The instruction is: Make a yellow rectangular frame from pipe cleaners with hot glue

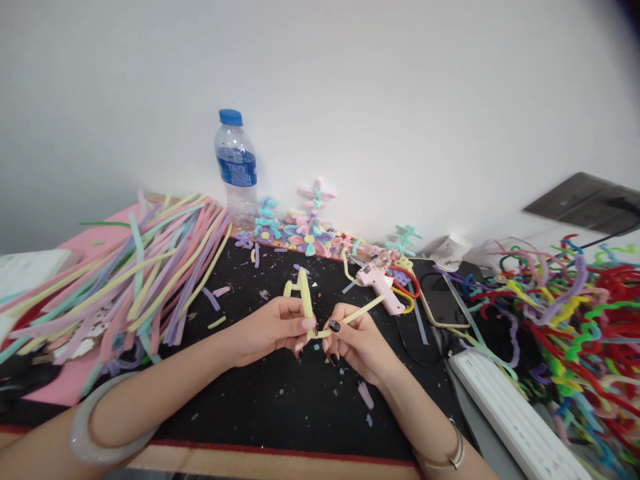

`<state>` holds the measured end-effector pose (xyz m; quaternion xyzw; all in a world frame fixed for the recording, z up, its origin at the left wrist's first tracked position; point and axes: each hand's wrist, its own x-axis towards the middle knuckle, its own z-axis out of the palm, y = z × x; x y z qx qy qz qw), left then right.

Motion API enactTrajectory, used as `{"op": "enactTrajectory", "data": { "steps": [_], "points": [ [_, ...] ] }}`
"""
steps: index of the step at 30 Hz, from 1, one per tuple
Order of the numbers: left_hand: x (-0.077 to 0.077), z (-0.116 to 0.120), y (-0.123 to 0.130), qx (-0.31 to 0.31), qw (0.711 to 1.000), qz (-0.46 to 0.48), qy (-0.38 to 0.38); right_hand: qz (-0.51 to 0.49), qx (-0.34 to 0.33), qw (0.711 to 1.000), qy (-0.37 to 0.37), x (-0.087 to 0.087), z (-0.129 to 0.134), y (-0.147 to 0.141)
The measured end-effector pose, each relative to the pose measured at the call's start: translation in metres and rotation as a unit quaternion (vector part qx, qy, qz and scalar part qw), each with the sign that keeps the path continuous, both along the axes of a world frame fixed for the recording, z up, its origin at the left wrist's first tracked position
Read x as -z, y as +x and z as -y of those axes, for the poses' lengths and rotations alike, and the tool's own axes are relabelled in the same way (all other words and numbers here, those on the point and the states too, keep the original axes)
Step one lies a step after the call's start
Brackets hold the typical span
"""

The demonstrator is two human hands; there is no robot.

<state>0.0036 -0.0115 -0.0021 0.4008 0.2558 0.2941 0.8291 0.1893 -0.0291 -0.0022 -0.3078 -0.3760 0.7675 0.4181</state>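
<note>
Both hands work on one yellow pipe cleaner above a black mat. My left hand pinches its bent part, where fuzzy lengths stand up and fold over to the left. My right hand pinches the thin strand low down, close to the left fingertips, and its free end runs up to the right. That end comes near the handle of a pink glue gun lying on the mat; whether they touch I cannot tell. Fingers hide part of the bend between the hands.
Loose pastel pipe cleaners are heaped at left, coloured twisted ones at right. A bottle and finished pipe-cleaner shapes line the wall. A phone, paper cup and white power strip are at right. Scraps dot the mat.
</note>
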Motion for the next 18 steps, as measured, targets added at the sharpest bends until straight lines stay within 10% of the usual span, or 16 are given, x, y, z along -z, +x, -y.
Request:
{"op": "enactTrajectory", "data": {
  "steps": [18],
  "points": [
    [-0.0018, 0.0007, 0.0038, -0.092, 0.996, -0.003, 0.000, -0.029, 0.067, 0.997, -0.025, 0.0010, -0.0025, 0.0021]
  ]
}}
